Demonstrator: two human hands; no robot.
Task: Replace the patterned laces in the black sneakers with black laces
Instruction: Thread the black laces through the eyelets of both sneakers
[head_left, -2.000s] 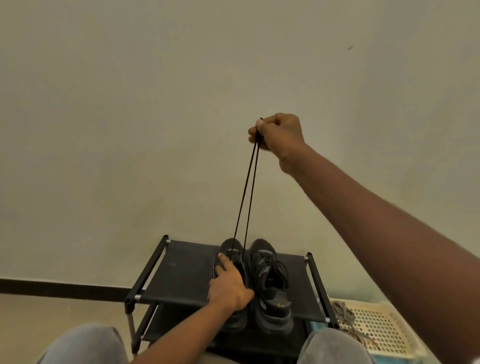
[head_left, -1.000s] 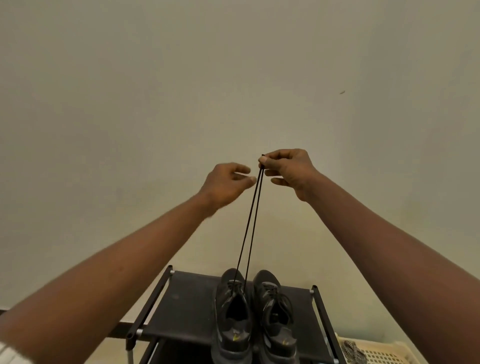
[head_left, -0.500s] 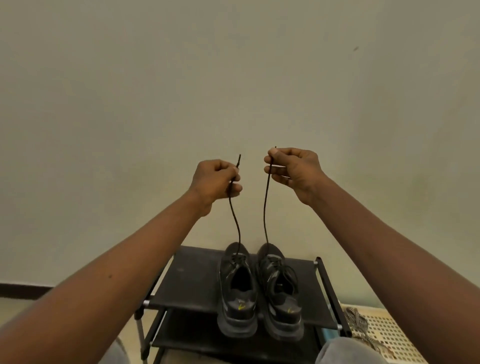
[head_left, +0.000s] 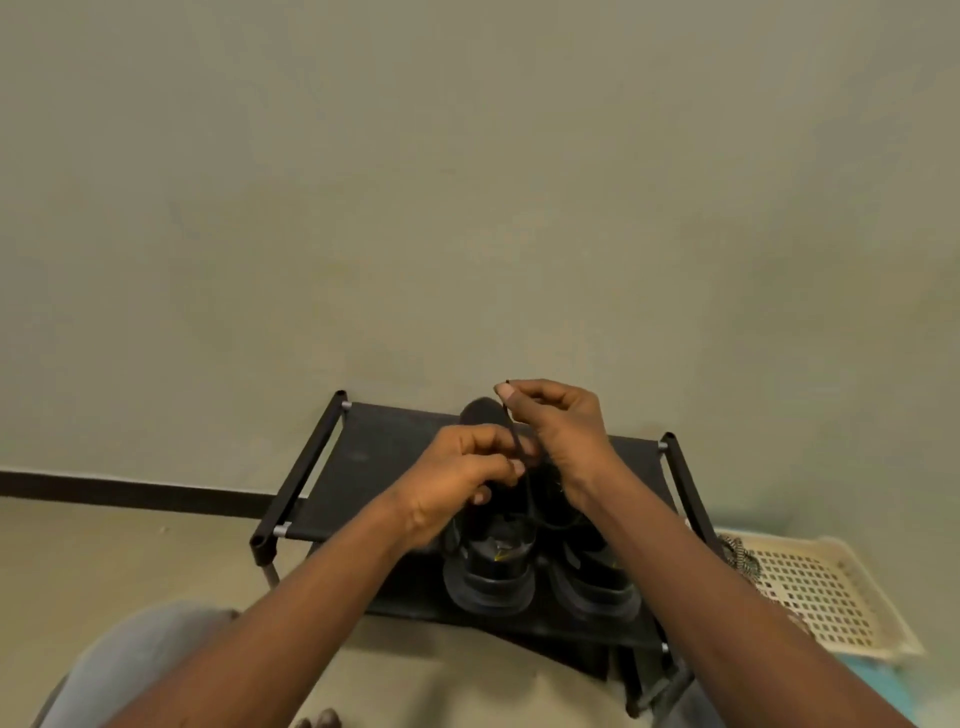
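Two black sneakers stand side by side on the top shelf of a black shoe rack (head_left: 363, 467), toes toward the wall. The left sneaker (head_left: 493, 571) and the right sneaker (head_left: 592, 590) touch or nearly touch along their inner sides, heels toward the person.

Both hands work above the shoes' tongues. The right hand (head_left: 566, 436) pinches one end of a black lace (head_left: 516, 441) between thumb and forefinger, and the tip of the lace sticks up just past the fingertip. From there the lace runs down between the two hands and into the dark area over the left sneaker's opening, where its path cannot be followed. The left hand (head_left: 462, 478) is curled over the front of the left sneaker, and its thumb and fingertips close on the same lace lower down.

To the right of the rack, a white perforated basket (head_left: 826, 603) sits on the floor. The patterned laces (head_left: 740, 558) lie bunched at its near left corner, well apart from the shoes. A grey-trousered knee (head_left: 130, 670) shows at the lower left, and a dark baseboard (head_left: 130, 491) runs along the foot of the wall.
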